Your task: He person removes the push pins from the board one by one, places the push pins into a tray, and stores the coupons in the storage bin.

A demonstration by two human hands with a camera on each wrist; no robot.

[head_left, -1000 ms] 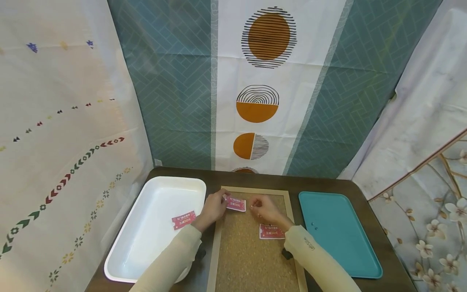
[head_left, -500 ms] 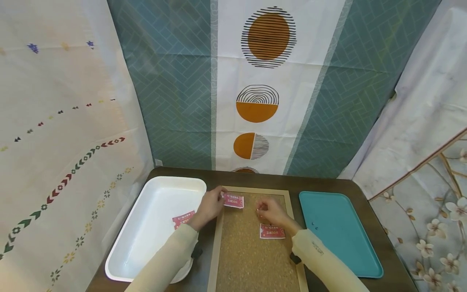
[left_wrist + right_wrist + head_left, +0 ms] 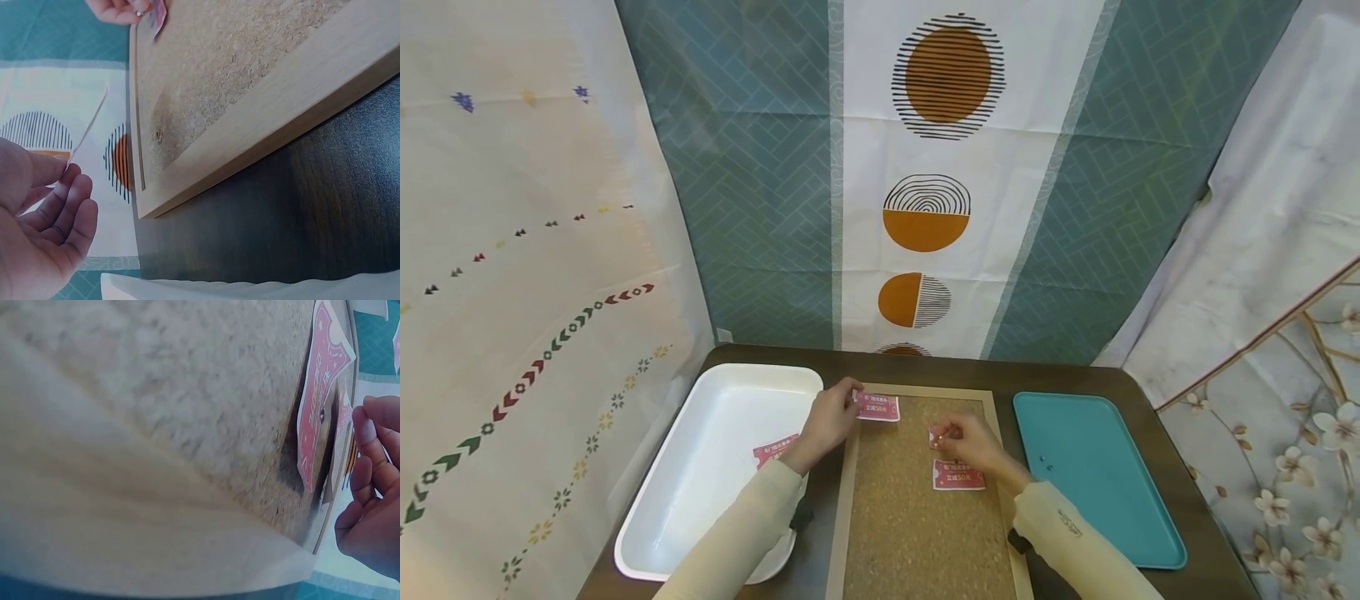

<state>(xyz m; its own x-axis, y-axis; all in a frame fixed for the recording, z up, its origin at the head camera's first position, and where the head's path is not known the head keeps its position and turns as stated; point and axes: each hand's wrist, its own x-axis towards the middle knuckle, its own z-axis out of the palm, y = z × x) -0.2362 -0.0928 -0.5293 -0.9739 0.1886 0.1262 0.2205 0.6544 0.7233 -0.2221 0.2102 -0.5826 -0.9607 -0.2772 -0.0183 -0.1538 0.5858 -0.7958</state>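
Note:
Between thumb and fingers my left hand (image 3: pixel 829 421) pinches one end of a pink-and-white paper coupon (image 3: pixel 878 407) over the upper left of a framed corkboard (image 3: pixel 925 542); the left wrist view shows that coupon (image 3: pixel 91 125) edge-on, off the board. My right hand (image 3: pixel 972 443) is at the board's upper right, its fingertips pinching a tiny shiny pushpin (image 3: pixel 140 12). Behind those fingers shows the end of another coupon (image 3: pixel 933 437), mostly hidden. Just below lies a flat red coupon (image 3: pixel 958 477) with a dark pin near its top edge.
Left of the board stands a deep white tray (image 3: pixel 700 467) holding a coupon (image 3: pixel 772 450), partly covered by my left arm. A shallow teal tray (image 3: pixel 1097 475) with several small dark pins (image 3: pixel 1045 463) lies on the right. A patterned curtain (image 3: pixel 917 292) hangs behind the table.
My left hand has shifted slightly left and up with its coupon. My right hand has moved right and slightly down, and the end of the coupon behind it now shows.

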